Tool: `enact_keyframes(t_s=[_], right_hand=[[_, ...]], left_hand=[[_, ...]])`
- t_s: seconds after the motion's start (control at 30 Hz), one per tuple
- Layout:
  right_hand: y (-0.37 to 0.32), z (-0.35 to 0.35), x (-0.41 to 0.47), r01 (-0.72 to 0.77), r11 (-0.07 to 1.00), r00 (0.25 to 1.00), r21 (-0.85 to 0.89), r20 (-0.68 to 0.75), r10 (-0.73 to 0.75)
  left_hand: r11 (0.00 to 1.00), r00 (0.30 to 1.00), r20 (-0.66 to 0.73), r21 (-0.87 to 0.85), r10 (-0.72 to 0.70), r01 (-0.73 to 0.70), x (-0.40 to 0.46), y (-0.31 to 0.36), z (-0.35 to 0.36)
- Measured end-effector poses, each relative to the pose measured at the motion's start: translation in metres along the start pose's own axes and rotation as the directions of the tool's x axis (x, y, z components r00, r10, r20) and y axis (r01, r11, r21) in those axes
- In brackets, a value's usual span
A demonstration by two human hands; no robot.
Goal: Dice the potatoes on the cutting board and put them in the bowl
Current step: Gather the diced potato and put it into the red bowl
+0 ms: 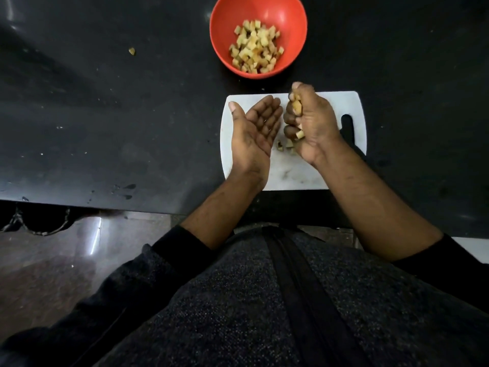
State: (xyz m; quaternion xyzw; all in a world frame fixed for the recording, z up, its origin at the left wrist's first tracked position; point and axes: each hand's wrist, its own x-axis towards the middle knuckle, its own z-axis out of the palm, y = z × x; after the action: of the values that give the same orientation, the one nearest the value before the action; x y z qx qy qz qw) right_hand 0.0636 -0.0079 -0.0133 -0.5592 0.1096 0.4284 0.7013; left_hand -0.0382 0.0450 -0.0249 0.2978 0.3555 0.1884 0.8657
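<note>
A white cutting board (330, 170) lies on the black counter in front of me. My right hand (311, 123) is curled around a handful of diced potato pieces (297, 107) above the board. My left hand (255, 131) is beside it, palm up with straight fingers, holding nothing. A few loose potato dice (285, 145) lie on the board between my hands. Beyond the board stands a red bowl (293, 19) with several potato dice (255, 47) in it.
One stray potato piece (131, 51) lies on the black counter (105, 115) far to the left. A dark knife handle (348, 128) shows on the board's right side. The counter's front edge runs just below the board, against my body.
</note>
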Motion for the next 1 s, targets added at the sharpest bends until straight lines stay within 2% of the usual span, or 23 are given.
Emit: enact_keyframes(t_s=[0.1,0.17,0.27,0.33,0.53,0.73,0.87,1.0], right_hand=[[-0.004,-0.001,0.0,-0.166,0.957,0.973,0.239,0.198,0.119],[-0.006,0.005,-0.003,-0.244,0.905,0.946,0.348,0.29,0.143],[-0.012,0.025,-0.008,-0.226,0.814,0.963,0.535,0.249,0.104],[-0.024,0.041,-0.01,-0.131,0.795,0.987,0.593,0.154,0.048],[-0.059,0.073,0.008,0.045,0.814,0.997,0.579,0.025,-0.073],[-0.071,0.097,0.043,0.043,0.86,0.983,0.509,-0.177,0.055],[-0.077,0.101,0.036,0.01,0.881,0.989,0.474,-0.134,0.061],[-0.073,0.095,0.037,0.008,0.941,0.993,0.337,-0.117,0.033]], left_hand=[[0.998,0.999,0.005,-0.058,-0.04,0.04,0.003,0.0,0.015],[0.997,1.0,0.023,-0.073,-0.018,0.019,0.004,0.008,0.026],[0.99,0.997,0.006,-0.122,0.073,-0.072,0.009,0.028,0.044],[0.982,0.995,-0.011,-0.158,0.104,-0.104,0.016,0.041,0.053],[0.972,0.992,-0.037,-0.198,0.118,-0.122,0.05,0.08,0.079],[0.963,0.983,-0.166,-0.242,0.082,-0.121,0.089,0.103,0.079],[0.953,0.984,-0.158,-0.276,0.081,-0.123,0.098,0.105,0.07],[0.941,0.984,-0.15,-0.308,0.096,-0.139,0.103,0.106,0.057]])
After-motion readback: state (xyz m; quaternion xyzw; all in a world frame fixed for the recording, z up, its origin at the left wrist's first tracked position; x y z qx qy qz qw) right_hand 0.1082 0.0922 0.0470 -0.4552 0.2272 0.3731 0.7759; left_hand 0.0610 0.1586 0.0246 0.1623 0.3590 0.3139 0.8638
